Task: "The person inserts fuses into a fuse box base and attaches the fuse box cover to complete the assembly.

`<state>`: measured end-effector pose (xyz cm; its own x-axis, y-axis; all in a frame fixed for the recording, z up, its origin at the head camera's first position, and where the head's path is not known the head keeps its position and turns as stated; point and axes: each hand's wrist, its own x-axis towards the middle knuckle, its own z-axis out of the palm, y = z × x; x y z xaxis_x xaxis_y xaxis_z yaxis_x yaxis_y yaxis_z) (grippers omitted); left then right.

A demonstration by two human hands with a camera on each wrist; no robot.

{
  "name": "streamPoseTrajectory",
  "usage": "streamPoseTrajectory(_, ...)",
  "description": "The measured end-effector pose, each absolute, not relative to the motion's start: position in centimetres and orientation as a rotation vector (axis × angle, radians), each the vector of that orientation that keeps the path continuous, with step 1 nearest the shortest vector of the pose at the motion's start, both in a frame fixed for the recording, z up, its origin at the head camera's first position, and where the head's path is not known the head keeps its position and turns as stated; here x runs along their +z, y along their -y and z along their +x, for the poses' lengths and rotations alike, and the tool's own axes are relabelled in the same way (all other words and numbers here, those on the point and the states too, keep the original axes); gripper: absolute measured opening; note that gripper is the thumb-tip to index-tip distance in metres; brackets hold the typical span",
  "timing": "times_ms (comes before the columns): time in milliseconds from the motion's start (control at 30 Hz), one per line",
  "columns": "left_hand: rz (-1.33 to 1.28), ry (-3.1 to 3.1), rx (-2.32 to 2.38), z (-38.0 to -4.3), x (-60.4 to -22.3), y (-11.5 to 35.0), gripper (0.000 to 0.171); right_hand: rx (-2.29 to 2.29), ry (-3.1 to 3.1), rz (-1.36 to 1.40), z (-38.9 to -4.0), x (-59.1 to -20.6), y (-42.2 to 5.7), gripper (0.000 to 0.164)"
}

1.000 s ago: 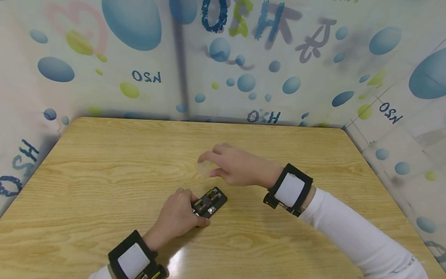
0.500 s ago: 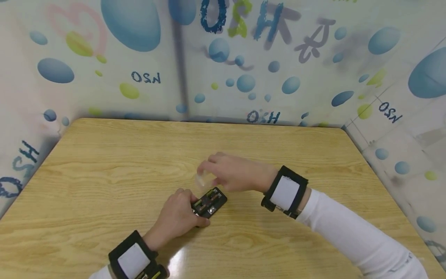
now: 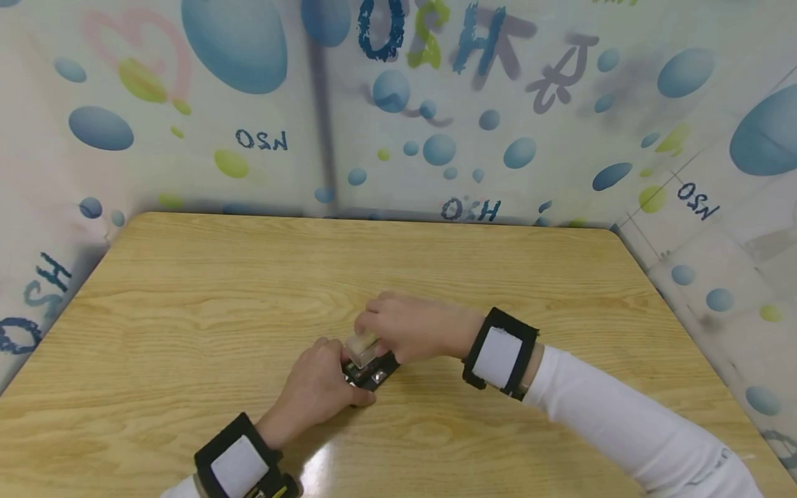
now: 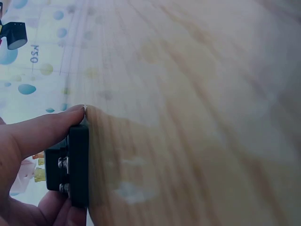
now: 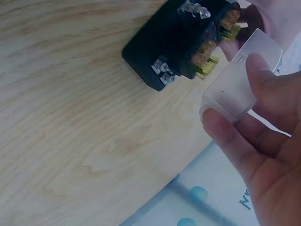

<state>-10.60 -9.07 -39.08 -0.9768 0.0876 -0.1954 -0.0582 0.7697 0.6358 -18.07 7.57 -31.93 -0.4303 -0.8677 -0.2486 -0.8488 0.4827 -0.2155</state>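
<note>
On the table, my left hand [image 3: 319, 384] grips a small black fuse box [image 3: 377, 375] at its near left end, thumb on one side and fingers on the other. Silver screw terminals [image 5: 162, 70] and yellow and orange blade fuses [image 5: 203, 56] show on the box in the right wrist view. A clear plastic cover [image 5: 230, 87] is pinched between the thumb and fingers of my right hand [image 3: 414, 328], tilted just over the fuses. The right wrist view shows a gap between cover and box. Seen edge-on in the left wrist view, the box [image 4: 79, 165] lies flat against the tabletop.
The wood-grain table [image 3: 218, 290] spreads around both hands, its far edge close to a wall [image 3: 498, 159] printed with blue and green bubbles. Each wrist wears a black strap [image 3: 504, 351] with a white patch.
My right hand has come down and toward the fuse box, bringing the clear cover from above and behind it to over its fuses. My left hand and the box have stayed put.
</note>
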Motion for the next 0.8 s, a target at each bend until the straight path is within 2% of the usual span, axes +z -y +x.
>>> streamPoseTrajectory(400,0.046,-2.765,0.994,-10.6,-39.2,9.1,0.054,-0.019,-2.384,-1.469,-17.5,-32.5,-7.3,0.034)
streamPoseTrajectory(800,0.036,-2.772,0.998,-10.5,-39.0,9.0,0.050,0.055,-2.368,-1.502,-17.4,-33.3,-7.2,0.036)
